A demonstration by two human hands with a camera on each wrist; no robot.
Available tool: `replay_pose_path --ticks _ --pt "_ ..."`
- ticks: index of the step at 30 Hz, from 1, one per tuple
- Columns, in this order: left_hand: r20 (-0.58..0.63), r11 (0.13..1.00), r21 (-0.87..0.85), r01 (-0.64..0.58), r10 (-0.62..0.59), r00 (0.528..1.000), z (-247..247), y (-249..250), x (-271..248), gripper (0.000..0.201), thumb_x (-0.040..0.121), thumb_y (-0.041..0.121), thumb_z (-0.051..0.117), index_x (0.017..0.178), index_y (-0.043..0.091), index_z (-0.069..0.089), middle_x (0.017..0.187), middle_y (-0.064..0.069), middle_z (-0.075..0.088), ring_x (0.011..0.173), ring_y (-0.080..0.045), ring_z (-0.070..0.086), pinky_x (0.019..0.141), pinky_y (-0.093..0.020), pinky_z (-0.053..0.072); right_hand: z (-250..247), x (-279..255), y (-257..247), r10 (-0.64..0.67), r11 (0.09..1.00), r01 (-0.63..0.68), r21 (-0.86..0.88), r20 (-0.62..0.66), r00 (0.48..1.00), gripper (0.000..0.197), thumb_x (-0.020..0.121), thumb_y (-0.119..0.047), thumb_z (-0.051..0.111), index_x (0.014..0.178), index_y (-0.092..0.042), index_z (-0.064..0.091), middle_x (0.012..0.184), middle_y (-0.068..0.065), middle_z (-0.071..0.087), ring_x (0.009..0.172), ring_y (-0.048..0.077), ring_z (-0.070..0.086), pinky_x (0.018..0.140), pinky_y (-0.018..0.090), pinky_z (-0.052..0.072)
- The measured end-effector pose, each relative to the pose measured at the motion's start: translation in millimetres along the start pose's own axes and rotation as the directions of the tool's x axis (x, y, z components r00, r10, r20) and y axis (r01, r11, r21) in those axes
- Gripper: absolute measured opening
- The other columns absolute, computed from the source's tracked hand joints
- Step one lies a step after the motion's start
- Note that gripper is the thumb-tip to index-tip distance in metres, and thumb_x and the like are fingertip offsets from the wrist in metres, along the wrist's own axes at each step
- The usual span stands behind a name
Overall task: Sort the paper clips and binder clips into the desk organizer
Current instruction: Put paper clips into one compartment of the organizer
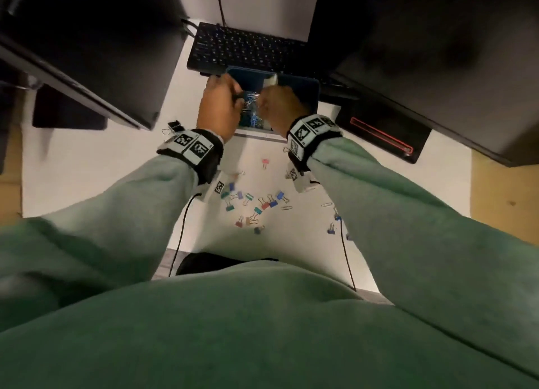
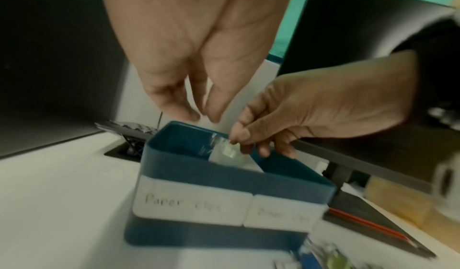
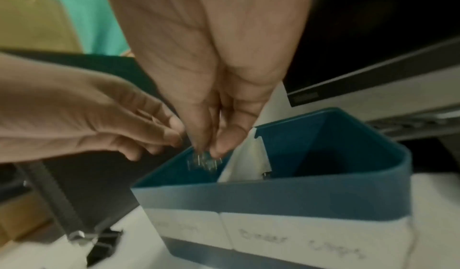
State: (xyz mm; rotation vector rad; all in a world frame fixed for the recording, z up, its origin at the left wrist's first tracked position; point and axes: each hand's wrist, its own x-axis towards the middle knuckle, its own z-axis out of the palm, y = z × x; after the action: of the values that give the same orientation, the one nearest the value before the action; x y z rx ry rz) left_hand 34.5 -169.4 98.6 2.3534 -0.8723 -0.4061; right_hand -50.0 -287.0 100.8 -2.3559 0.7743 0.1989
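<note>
Both hands over the organizer. Right hand fingers pinch blurred paper clips above the left compartment. Left hand fingers loose, holding nothing. Binder clips scattered on the table; count not determinable.

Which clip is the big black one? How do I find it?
Start at the blue desk organizer in the middle of the white desk. Look just left of the left hand's wristband, by the dark monitor's corner. The black binder clip lies there alone, dark, far from the small coloured clips nearer the person.
</note>
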Motion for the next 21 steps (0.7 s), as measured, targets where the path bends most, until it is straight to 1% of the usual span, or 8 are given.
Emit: replay_pose_path --ticks 2,5,7,11,13,17,19,21 --pt "-0.049 0.999 0.003 -0.047 0.047 0.998 15 2 -19 0.008 0.086 0.005 0.056 0.091 0.011 0.055 0.097 -0.004 0.055 0.08 -0.015 0.053 0.074 -0.025 0.042 -5 -17 14 -0.057 0.998 0.057 0.005 -0.038 0.998 0.017 0.092 -0.011 0.053 0.103 -0.005 0.066 0.107 0.015 0.065 0.097 0.026 0.063 0.083 0.036 0.051" --pt "0.126 0.996 0.032 -0.083 0.078 0.989 56 2 -62 0.006 0.089 0.017 0.058 0.086 0.011 0.055 0.087 -0.007 0.061 0.076 -0.023 0.058 0.069 -0.037 0.05 -1 -72 60 -0.1 0.993 0.107 0.047 -0.128 0.987 0.011 0.091 -0.015 0.057 0.099 -0.012 0.065 0.104 0.01 0.063 0.092 0.022 0.06 0.08 0.031 0.048" --pt "0.261 0.991 0.107 -0.078 0.047 0.964 89 2 -83 0.017 0.09 0.027 0.06 0.09 0.01 0.056 0.091 -0.011 0.062 0.081 -0.028 0.059 0.07 -0.038 0.05 14 -113 100 -0.033 0.999 0.033 -0.014 -0.012 0.999 0.013 0.09 -0.018 0.062 0.102 -0.014 0.064 0.106 0.008 0.063 0.094 0.023 0.061 0.082 0.031 0.047" --pt "0.349 0.971 0.203 -0.125 0.048 0.936 137 7 -89 0.039 0.091 0.042 0.057 0.108 0.007 0.054 0.104 -0.012 0.059 0.092 -0.028 0.058 0.079 -0.04 0.052 46 -169 165 0.132 0.977 -0.087 -0.197 0.226 0.965 0.023 0.089 -0.02 0.062 0.111 -0.015 0.058 0.113 0.009 0.056 0.1 0.03 0.059 0.081 0.04 0.051" --pt "0.372 0.96 0.243 -0.137 0.038 0.927 140 0 -86 0.036 0.091 0.035 0.06 0.111 0.005 0.053 0.107 -0.014 0.057 0.095 -0.03 0.057 0.08 -0.041 0.051 58 -178 171 0.125 0.97 -0.069 -0.232 0.236 0.964 0.019 0.092 -0.021 0.057 0.109 -0.013 0.059 0.112 0.009 0.054 0.099 0.031 0.058 0.078 0.04 0.051" --pt "0.369 0.963 0.215 -0.163 0.074 0.927 134 -21 -93 0.009 0.087 0.01 0.06 0.095 0.009 0.056 0.096 -0.011 0.059 0.084 -0.028 0.06 0.073 -0.037 0.051 67 -181 170 0.102 0.98 -0.056 -0.192 0.236 0.966 0.016 0.095 -0.019 0.05 0.097 -0.008 0.062 0.103 0.01 0.055 0.093 0.03 0.059 0.075 0.037 0.047" --pt "0.34 0.96 0.212 -0.185 0.105 0.934 127 -33 -94 0.014 0.08 0.001 0.058 0.092 0.009 0.06 0.092 -0.012 0.06 0.081 -0.03 0.061 0.071 -0.034 0.05 67 -180 168 0.083 0.989 -0.052 -0.137 0.232 0.969 0.016 0.095 -0.019 0.05 0.098 -0.009 0.062 0.103 0.01 0.056 0.094 0.03 0.06 0.078 0.04 0.051" --pt "0.303 0.938 0.221 -0.269 0.196 0.933 123 -37 -94 0.022 0.078 0.003 0.055 0.097 0.009 0.064 0.095 -0.016 0.059 0.081 -0.035 0.059 0.072 -0.038 0.05 62 -179 170 0.069 0.996 -0.062 -0.065 0.109 0.992 0.016 0.094 -0.02 0.053 0.105 -0.011 0.062 0.109 0.01 0.058 0.099 0.028 0.06 0.082 0.041 0.053"
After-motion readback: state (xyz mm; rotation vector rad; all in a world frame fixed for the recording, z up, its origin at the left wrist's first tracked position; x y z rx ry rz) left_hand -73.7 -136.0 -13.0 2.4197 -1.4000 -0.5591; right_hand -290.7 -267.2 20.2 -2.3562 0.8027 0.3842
